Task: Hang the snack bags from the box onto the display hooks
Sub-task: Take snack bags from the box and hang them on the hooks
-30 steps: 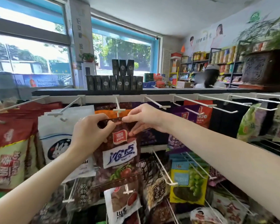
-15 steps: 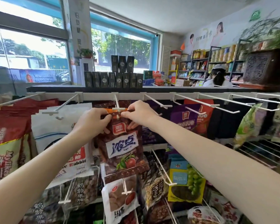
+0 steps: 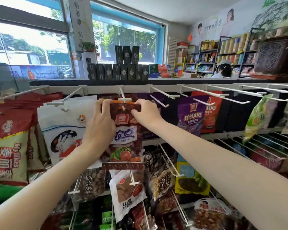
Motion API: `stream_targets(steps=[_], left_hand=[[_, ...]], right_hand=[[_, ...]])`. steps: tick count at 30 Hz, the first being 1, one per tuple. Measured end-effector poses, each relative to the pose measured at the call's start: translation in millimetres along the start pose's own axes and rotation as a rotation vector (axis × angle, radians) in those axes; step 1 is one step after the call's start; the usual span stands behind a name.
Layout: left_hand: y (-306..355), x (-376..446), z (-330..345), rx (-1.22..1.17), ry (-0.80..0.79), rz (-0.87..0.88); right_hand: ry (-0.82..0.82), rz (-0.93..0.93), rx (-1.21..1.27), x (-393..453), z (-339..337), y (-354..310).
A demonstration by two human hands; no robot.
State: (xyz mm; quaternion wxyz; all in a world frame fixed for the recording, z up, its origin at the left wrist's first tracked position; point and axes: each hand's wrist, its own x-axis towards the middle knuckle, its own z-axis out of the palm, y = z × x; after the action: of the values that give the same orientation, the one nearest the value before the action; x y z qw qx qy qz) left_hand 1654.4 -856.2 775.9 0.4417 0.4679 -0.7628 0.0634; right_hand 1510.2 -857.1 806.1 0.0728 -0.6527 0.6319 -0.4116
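Note:
A dark red snack bag with a white label hangs in front of me at the top row's middle hook. The white hook tip pokes through the hole in the bag's top strip. My left hand grips the bag's upper left corner. My right hand pinches its upper right corner. An orange bag edge shows just behind it on the same hook. The box is out of view.
A white rabbit bag hangs to the left, a purple bag to the right. Several bare white hooks jut out along the top rail on the right. Lower rows hold more snack bags. A person sits behind the counter.
Both hands have lifted the red bag up to the hook and pushed it on; the hook tip now shows through the bag's hole. The view has moved closer.

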Motion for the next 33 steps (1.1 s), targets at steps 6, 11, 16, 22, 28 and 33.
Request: stream_targets(steps=[6, 11, 16, 22, 28, 33], left_hand=[[-3.7, -79.2, 38.3, -0.056, 0.040, 0.330], [36.4, -112.8, 84.3, -0.091, -0.165, 0.426], [100.0, -166.2, 148.3, -0.126, -0.344, 0.490], [171.8, -302.9, 257.6, -0.032, -0.714, 0.433], [196.9, -421.8, 311.7, 0.012, -0.983, 0.203], [171.5, -505.3, 350.2, 0.061, -1.091, 0.138]], right_hand=[[0.066, -0.018, 0.200, -39.3, 17.9, 34.1], [0.124, -0.023, 0.197, -87.7, 2.2, 78.2], [-0.054, 0.185, -0.031, -166.2, -38.3, 189.8], [-0.276, 0.669, -0.091, -307.6, -65.7, 379.9], [-0.712, 0.881, -0.165, -434.8, -61.5, 491.7], [-0.818, 0.947, -0.183, -499.3, 7.8, 553.0]])
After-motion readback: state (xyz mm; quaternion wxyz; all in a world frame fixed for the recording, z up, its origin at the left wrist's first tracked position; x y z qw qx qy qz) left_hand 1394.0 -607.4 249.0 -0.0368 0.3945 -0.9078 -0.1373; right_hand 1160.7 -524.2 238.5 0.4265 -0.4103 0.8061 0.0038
